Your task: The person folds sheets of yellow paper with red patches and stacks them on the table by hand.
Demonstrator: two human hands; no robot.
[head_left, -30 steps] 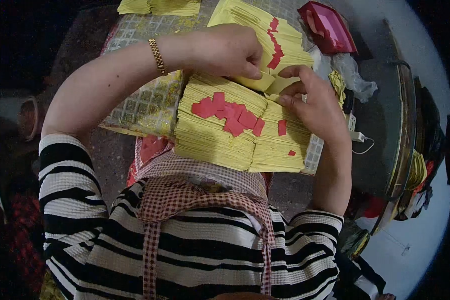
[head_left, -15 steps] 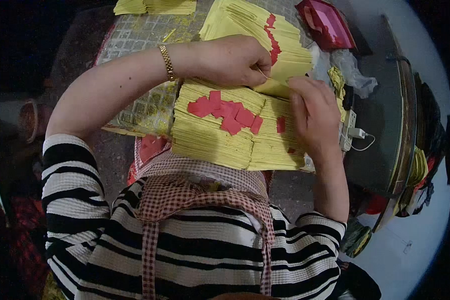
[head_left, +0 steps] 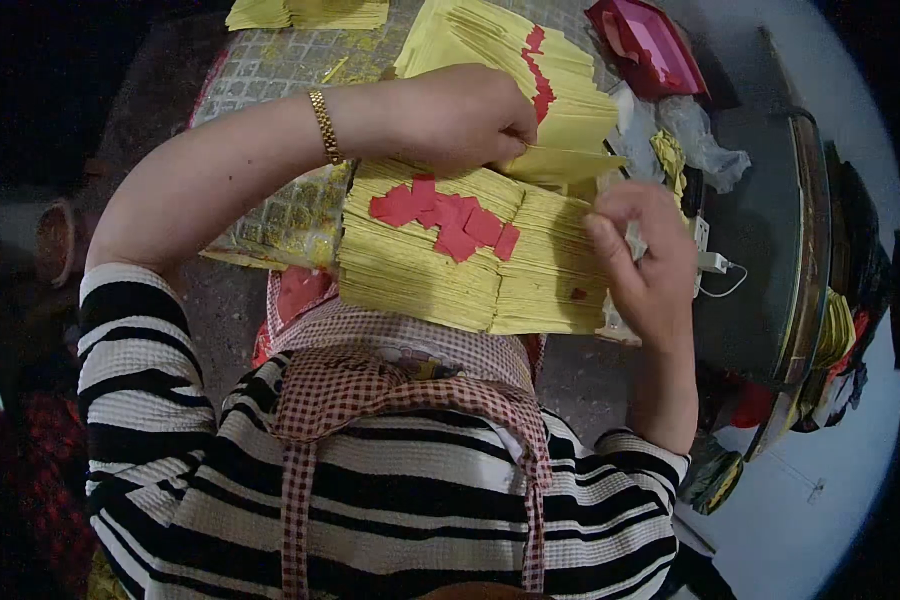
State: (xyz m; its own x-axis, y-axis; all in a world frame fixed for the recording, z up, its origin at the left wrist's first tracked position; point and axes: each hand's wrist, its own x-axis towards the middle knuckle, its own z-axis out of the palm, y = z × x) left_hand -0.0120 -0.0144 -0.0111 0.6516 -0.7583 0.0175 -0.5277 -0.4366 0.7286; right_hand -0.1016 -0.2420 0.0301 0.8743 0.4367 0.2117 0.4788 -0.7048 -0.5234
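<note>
My left hand [head_left: 475,118], with a gold bracelet at the wrist, is closed on the edge of a yellow paper sheet [head_left: 565,163]. That sheet stands raised at the far edge of a dense block of stacked yellow paper [head_left: 420,282]. Several red paper pieces [head_left: 457,225] lie on top of the block, left of its middle seam. My right hand [head_left: 650,250] is over the right end of the block, thumb and fingers curled near each other; what lies between the fingertips, if anything, is too small to tell.
Behind the block are fanned yellow sheets [head_left: 470,50] with a line of red pieces. A pink-red box [head_left: 655,50] and a clear plastic bag [head_left: 705,145] are at the upper right. A white power strip [head_left: 702,240] with a plug lies right of my right hand.
My right hand has moved off the yellow sheet, to the right and slightly down. The red piece on the right part of the block is gone. My left hand has barely moved.
</note>
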